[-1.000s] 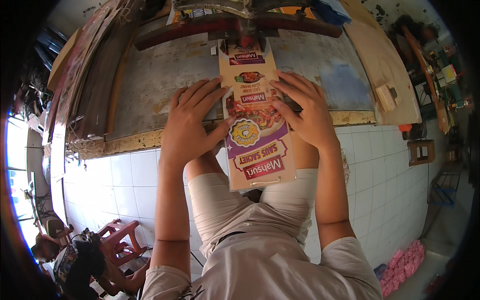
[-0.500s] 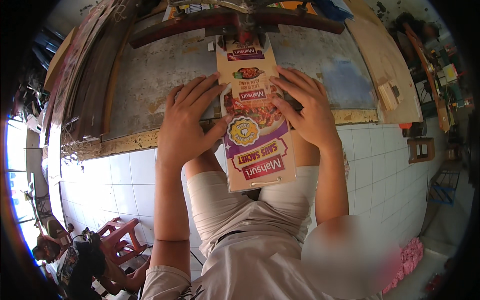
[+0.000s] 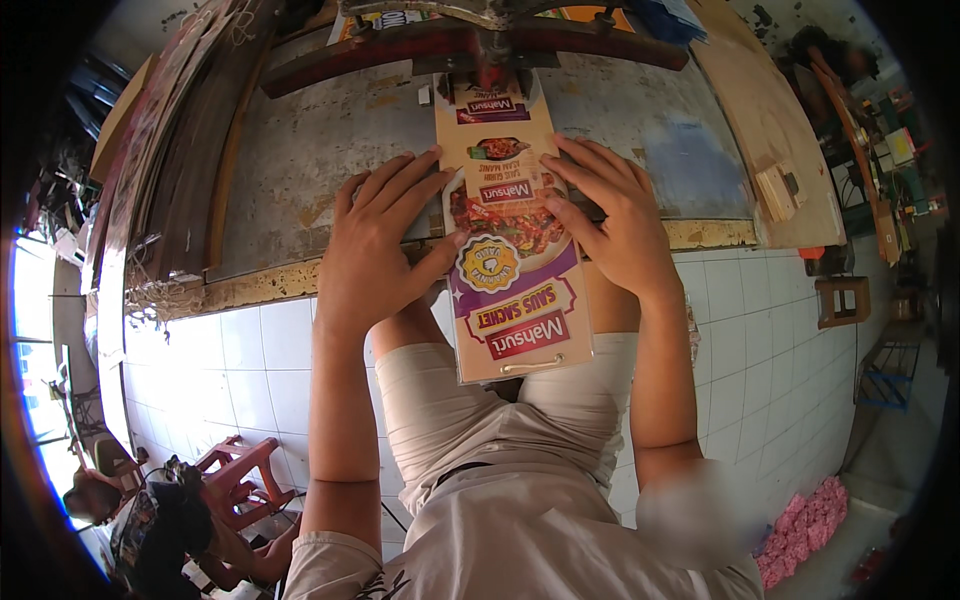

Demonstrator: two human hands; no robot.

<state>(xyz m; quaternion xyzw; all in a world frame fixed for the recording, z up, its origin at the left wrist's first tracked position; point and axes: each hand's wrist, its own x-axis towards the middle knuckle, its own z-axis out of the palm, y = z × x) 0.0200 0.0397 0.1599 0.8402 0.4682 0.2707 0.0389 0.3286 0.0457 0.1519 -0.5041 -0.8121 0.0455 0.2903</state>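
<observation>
A long printed display panel [image 3: 510, 215], orange and purple with food pictures, lies lengthwise before me. Its far end reaches the red metal crossbar [image 3: 440, 58]; the near end juts past the table edge above my lap. At that near end sits a small metal handle-like piece [image 3: 533, 364]. My left hand [image 3: 385, 230] rests at the panel's left edge, fingers spread and the thumb touching its side. Against the right edge lies my right hand [image 3: 615, 215], its fingers apart and their tips on the panel.
The worn grey work table [image 3: 330, 190] has a wooden front edge. Long dark boards [image 3: 190, 150] lie along the left. On the right are a brown sheet [image 3: 770, 150] and a small wooden block [image 3: 780, 192]. Behind at lower left, a person [image 3: 170, 520] is near a red stool [image 3: 240, 480].
Both hands and the panel hold almost the same place, with only a very slight shift in the picture.
</observation>
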